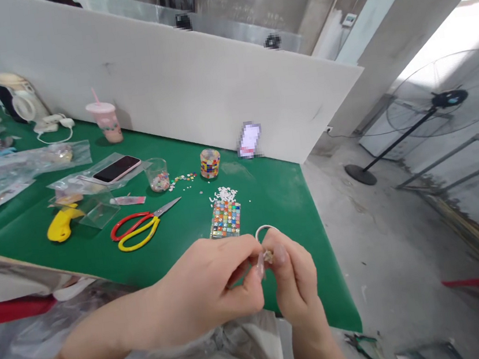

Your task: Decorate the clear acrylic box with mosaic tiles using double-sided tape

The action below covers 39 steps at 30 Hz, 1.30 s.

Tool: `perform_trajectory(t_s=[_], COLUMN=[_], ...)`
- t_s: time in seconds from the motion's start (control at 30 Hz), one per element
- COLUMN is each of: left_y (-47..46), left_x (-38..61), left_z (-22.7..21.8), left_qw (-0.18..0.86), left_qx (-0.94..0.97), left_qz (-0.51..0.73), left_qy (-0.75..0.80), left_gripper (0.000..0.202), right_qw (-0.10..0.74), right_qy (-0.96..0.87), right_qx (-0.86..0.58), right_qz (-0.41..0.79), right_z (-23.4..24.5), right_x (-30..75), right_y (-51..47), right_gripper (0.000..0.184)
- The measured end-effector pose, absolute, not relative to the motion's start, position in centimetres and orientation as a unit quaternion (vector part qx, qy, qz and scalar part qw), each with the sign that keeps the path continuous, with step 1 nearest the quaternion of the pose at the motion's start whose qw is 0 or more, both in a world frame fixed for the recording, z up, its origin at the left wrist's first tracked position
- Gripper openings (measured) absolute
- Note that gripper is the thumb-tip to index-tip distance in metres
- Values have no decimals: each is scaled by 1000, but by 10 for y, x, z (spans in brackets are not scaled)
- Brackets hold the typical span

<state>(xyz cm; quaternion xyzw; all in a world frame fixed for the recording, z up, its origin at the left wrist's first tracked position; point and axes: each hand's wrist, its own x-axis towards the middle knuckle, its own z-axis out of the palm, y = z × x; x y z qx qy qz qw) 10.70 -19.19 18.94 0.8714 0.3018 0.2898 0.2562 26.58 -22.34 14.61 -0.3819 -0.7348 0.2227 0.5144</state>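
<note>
My left hand [221, 278] and my right hand [294, 266] meet fingertip to fingertip over the table's near edge. Both are closed in a pinch. Between the right thumb and fingers is a small beige-gold piece [268, 255], too small to name. A thin white loop [263, 229] stands up behind the right fingertips; whether it joins the piece is hidden. What the left fingertips pinch cannot be made out. Just beyond the hands lies a flat panel of colourful mosaic tiles [226, 219], with a pile of small white chips [225, 194] at its far end.
On the green table [189, 267] are red-and-yellow scissors [140, 226], a mosaic-covered jar [210, 164], a clear cup of chips [158, 179], a yellow-handled tool [62, 223], a phone [117, 169] and a pink tumbler [105, 123]. A white divider [176, 88] stands behind.
</note>
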Motion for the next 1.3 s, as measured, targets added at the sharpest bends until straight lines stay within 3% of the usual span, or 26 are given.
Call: perform_trajectory(t_s=[0.2, 0.93, 1.2, 1.3], left_y=[-194, -189, -190, -191], left_x=[107, 102, 98, 94], left_z=[185, 193, 190, 185], left_qw=[272, 245, 269, 260], left_qx=[858, 890, 873, 842], left_qz=[315, 271, 292, 366], left_qy=[301, 274, 283, 300], left_gripper=[18, 17, 16, 17], right_qw=[596, 564, 582, 588], right_qy=[-652, -664, -635, -615], right_qx=[-366, -391, -371, -355], right_qz=[292, 296, 348, 388], right_z=[135, 142, 140, 138], right_x=[257, 258, 258, 260], right_y=[-221, -225, -224, -225], right_gripper=[35, 33, 39, 41])
